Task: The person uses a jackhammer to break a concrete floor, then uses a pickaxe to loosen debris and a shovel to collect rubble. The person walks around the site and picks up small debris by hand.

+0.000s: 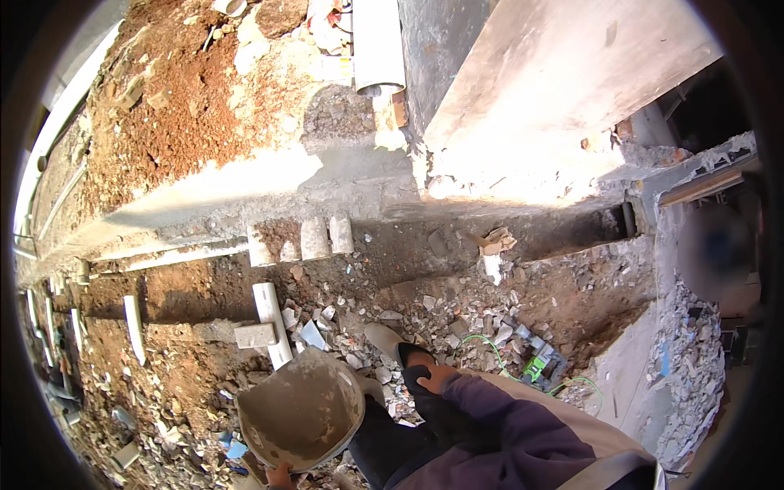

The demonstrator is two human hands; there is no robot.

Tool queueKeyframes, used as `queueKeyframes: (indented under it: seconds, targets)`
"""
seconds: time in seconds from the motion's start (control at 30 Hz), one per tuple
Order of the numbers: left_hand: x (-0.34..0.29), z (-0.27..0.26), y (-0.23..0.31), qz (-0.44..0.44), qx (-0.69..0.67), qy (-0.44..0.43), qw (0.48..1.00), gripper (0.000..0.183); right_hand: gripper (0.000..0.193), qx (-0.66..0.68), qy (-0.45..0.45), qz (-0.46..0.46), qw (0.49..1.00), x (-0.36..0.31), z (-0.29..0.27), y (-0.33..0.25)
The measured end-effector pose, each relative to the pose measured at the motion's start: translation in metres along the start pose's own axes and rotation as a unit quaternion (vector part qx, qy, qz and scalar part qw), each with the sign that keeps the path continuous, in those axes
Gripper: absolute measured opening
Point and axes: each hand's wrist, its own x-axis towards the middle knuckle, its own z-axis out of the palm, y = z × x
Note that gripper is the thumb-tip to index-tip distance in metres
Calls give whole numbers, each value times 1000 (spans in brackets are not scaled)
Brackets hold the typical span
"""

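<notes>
A wide, mud-coated bucket tilts its open mouth toward me, beside my legs. Dried mud covers its inner wall. At the near rim, my left hand grips the bucket's edge; part of that hand is cut off by the lower border. My right hand, at the end of a dark purple sleeve, is down at my leg, its fingers closed on the dark trouser leg. Just beyond it, a dusty shoe stands on rubble.
Broken tile and stone rubble covers the ground. A white pipe lies left, with a block against it. A trench runs along the concrete wall. A green-and-grey tool with a green cord lies right. Another person, blurred, is far right.
</notes>
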Motion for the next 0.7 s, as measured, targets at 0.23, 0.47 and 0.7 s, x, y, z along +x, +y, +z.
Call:
queueKeyframes:
  seconds: [0.23,0.47,0.7]
  targets:
    - [-108,52,-11,-39,-152,-94,983,37,74,60,86,-123,987,-82,-59,-2]
    - [-209,201,18,280,141,-119,942,34,90,464,-107,-75,876,-135,-129,-54]
    - [-269,267,53,165,129,-206,956,45,43,676,-98,-36,729,-157,-178,-9]
